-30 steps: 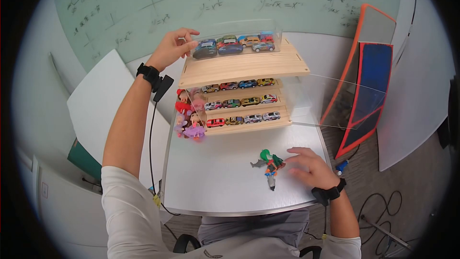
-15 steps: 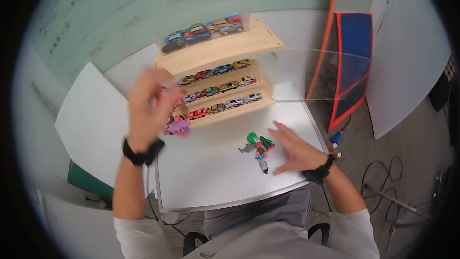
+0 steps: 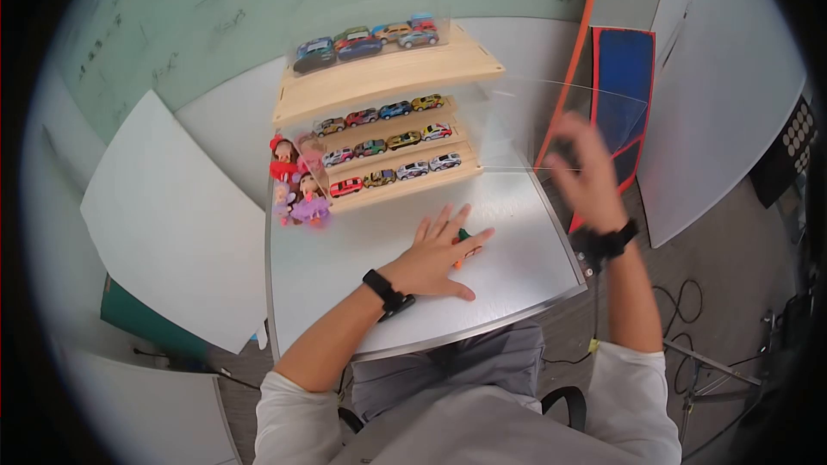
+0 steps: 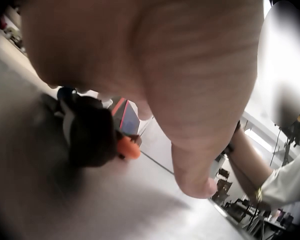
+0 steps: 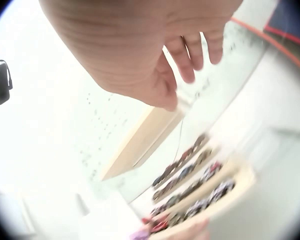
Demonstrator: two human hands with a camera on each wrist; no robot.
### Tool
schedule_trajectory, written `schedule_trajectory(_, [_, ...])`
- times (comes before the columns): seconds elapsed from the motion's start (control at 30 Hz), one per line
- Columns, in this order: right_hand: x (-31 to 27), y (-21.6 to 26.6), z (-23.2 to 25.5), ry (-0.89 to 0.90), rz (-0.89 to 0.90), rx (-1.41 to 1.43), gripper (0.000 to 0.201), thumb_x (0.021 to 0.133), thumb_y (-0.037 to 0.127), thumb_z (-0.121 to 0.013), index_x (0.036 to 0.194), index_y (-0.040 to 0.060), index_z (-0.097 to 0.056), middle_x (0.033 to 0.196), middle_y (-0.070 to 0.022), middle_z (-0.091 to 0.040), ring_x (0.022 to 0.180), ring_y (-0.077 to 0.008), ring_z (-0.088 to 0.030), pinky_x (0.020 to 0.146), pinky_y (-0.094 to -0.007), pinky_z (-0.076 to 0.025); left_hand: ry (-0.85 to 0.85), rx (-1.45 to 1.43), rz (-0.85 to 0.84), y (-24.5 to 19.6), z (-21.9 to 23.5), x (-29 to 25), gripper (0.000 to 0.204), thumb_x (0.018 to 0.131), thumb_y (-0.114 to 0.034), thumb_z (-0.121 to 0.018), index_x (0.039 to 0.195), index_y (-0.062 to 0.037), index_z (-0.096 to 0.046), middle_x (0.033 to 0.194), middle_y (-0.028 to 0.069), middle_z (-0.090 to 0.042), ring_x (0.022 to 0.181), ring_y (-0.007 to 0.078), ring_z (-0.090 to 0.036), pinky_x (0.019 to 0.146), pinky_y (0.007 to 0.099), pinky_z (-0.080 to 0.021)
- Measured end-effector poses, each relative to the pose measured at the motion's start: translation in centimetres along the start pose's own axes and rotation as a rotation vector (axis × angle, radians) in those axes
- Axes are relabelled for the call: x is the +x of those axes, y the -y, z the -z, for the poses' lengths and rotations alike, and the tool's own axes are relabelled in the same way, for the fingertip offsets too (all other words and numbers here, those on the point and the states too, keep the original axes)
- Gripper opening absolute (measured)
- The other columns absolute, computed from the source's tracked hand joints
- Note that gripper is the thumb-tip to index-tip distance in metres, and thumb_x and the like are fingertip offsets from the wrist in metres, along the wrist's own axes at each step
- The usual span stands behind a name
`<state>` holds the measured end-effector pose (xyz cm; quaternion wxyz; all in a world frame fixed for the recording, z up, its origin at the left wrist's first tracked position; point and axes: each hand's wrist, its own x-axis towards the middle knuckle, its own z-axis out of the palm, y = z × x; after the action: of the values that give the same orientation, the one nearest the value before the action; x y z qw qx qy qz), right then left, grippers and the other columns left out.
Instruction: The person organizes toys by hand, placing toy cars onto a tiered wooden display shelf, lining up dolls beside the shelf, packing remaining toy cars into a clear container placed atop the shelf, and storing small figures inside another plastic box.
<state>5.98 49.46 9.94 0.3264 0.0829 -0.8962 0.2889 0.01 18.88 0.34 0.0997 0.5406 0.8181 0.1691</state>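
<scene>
Fingers spread, my left hand [image 3: 431, 260] reaches over a small toy figure [image 3: 468, 246] on the table and covers most of it. Green and orange parts of the toy show between the fingers. In the left wrist view, a dark toy with an orange part [image 4: 129, 148] lies on the tabletop under the palm. My right hand [image 3: 590, 174], blurred, is raised at the right near the clear panel [image 3: 525, 125] of the display case. Seen from its wrist, the right hand [image 5: 140, 50] has loosely bent fingers and holds nothing.
The wooden display case [image 3: 388, 86] carries rows of toy cars [image 3: 405, 139] on stepped shelves. More cars [image 3: 357, 47] sit in a clear box on top. Dolls [image 3: 297, 181] stand at its left side. Beyond the table [image 3: 327, 293] at right stands an orange-edged panel [image 3: 622, 77].
My left hand came down from the clear box on top of the case to the toy on the table. My right hand left the toy's side and rose toward the clear panel.
</scene>
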Motion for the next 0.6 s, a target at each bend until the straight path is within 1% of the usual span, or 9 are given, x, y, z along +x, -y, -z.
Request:
schedule_trajectory(0.03, [1.6, -0.3, 1.9, -0.088, 0.071, -0.181, 0.063, 0.090, 0.013, -0.078, 0.148, 0.0054, -0.053, 0.156, -0.0232, -0.050, 0.150, -0.0429, -0.040, 0.122, -0.0498, -0.035, -0.007, -0.011, 0.004, 0.1, 0.1, 0.1, 0.113, 0.073, -0.061, -0.088, 0.167, -0.0304, -0.033, 0.171, 0.0309, -0.018, 0.158, 0.0562, -0.008, 0.126, 0.0653, -0.015])
schedule_trajectory(0.07, [3.0, -0.8, 3.5, -0.177, 0.143, -0.363, 0.062, 0.093, 0.017, -0.078, 0.149, 0.0056, -0.053, 0.157, -0.0234, -0.049, 0.150, -0.0430, -0.040, 0.122, -0.0508, -0.035, 0.010, 0.021, -0.031, 0.3, 0.0, 0.4, 0.096, 0.081, -0.058, -0.083, 0.163, -0.0313, -0.039, 0.170, 0.0278, -0.022, 0.158, 0.0552, -0.010, 0.126, 0.0649, -0.016])
schedule_trajectory(0.1, [4.2, -1.8, 4.9, -0.181, 0.160, -0.484, 0.062, 0.095, 0.023, -0.076, 0.149, 0.0056, -0.052, 0.157, -0.0237, -0.049, 0.150, -0.0433, -0.040, 0.122, -0.0510, -0.035, 0.030, 0.053, -0.069, 0.5, -0.2, 0.5, 0.080, 0.089, -0.054, -0.078, 0.159, -0.0323, -0.046, 0.170, 0.0248, -0.026, 0.159, 0.0541, -0.011, 0.126, 0.0645, -0.018])
schedule_trajectory(0.13, [5.1, -3.0, 6.2, -0.186, 0.175, -0.605, 0.062, 0.097, 0.030, -0.074, 0.150, 0.0056, -0.052, 0.157, -0.0240, -0.049, 0.150, -0.0435, -0.039, 0.122, -0.0512, -0.035, 0.030, 0.042, -0.069, 0.7, -0.7, 0.4, 0.080, 0.089, -0.054, -0.078, 0.159, -0.0323, -0.046, 0.170, 0.0248, -0.026, 0.159, 0.0541, -0.011, 0.126, 0.0645, -0.018])
schedule_trajectory(0.2, [5.3, -5.4, 8.6, -0.107, 0.151, -0.744, 0.062, 0.099, 0.034, -0.071, 0.150, 0.0052, -0.052, 0.156, -0.0232, -0.050, 0.149, -0.0437, -0.041, 0.122, -0.0521, -0.035, -0.006, 0.024, -0.148, 1.5, -1.3, -0.7, 0.057, 0.100, -0.042, -0.069, 0.153, -0.0281, -0.054, 0.169, 0.0221, -0.030, 0.158, 0.0543, -0.012, 0.126, 0.0632, -0.020])
schedule_trajectory(0.27, [5.1, -6.0, 9.9, 0.202, -0.053, -0.734, 0.058, 0.101, 0.035, -0.068, 0.148, 0.0045, -0.053, 0.149, -0.0202, -0.057, 0.143, -0.0415, -0.048, 0.119, -0.0524, -0.037, 0.017, 0.005, -0.140, 1.5, -0.9, -3.0, 0.052, 0.102, -0.037, -0.068, 0.151, -0.0272, -0.055, 0.169, 0.0221, -0.032, 0.159, 0.0532, -0.013, 0.127, 0.0609, -0.021])
schedule_trajectory(0.3, [4.5, -5.3, 10.6, 0.213, 0.019, -0.639, 0.053, 0.102, 0.030, -0.068, 0.146, 0.0026, -0.055, 0.139, -0.0191, -0.063, 0.133, -0.0407, -0.057, 0.113, -0.0499, -0.044, 0.036, -0.004, -0.127, 1.5, -0.4, -4.3, 0.048, 0.103, -0.032, -0.066, 0.150, -0.0264, -0.056, 0.168, 0.0221, -0.033, 0.159, 0.0521, -0.013, 0.128, 0.0585, -0.022])
schedule_trajectory(0.47, [1.0, 3.5, 13.6, 0.325, 0.028, -0.510, 0.043, 0.101, 0.022, -0.068, 0.136, -0.0019, -0.060, 0.129, -0.0220, -0.065, 0.116, -0.0437, -0.063, 0.098, -0.0448, -0.052, -0.008, -0.036, -0.015, 2.4, 1.2, -12.7, 0.047, 0.102, -0.024, -0.068, 0.148, -0.0248, -0.058, 0.168, 0.0175, -0.036, 0.161, 0.0481, -0.012, 0.130, 0.0538, -0.022])
schedule_trajectory(0.6, [-0.4, 12.2, 16.3, 0.678, -0.178, -0.363, 0.037, 0.104, 0.026, -0.064, 0.125, -0.0038, -0.067, 0.106, -0.0177, -0.071, 0.096, -0.0346, -0.069, 0.082, -0.0380, -0.053, -0.075, -0.024, 0.094, 2.9, 1.5, -17.6, 0.049, 0.100, -0.024, -0.070, 0.148, -0.0244, -0.059, 0.170, 0.0134, -0.035, 0.161, 0.0472, -0.011, 0.129, 0.0537, -0.022])
